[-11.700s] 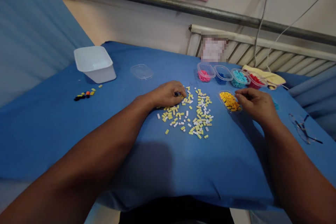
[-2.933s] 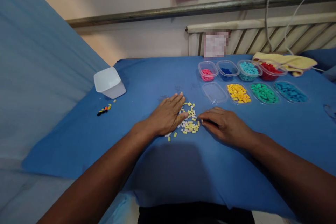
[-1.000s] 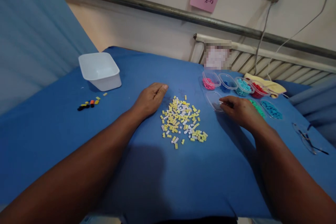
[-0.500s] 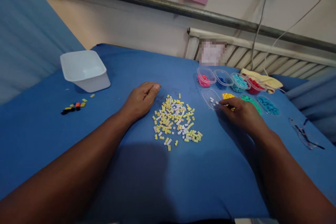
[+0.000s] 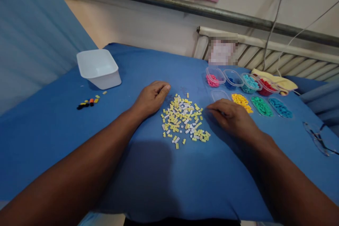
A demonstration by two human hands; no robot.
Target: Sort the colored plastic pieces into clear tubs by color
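A loose pile of small pale-yellow and white bricks (image 5: 184,120) lies on the blue cloth (image 5: 164,180) between my hands. My left hand (image 5: 151,97) rests on the cloth just left of the pile, knuckles up and fingers curled under, with nothing visible in it. My right hand (image 5: 230,116) lies palm down at the pile's right edge, its fingers stretched towards the bricks and holding nothing. Just beyond its fingers stands a clear plastic tub (image 5: 219,95), whose contents I cannot make out.
Small tubs of sorted bricks stand at the back right: pink (image 5: 213,79), dark blue (image 5: 230,82), light teal (image 5: 250,83), red (image 5: 267,87), yellow (image 5: 240,100), green (image 5: 261,106), blue (image 5: 280,108). White bin (image 5: 97,67) and a row of dark and orange pieces (image 5: 88,103) lie left. Glasses (image 5: 320,140) lie far right.
My right hand has drawn back from the clear tub to the pile's right edge. My left hand has stayed beside the pile. The view has shifted slightly.
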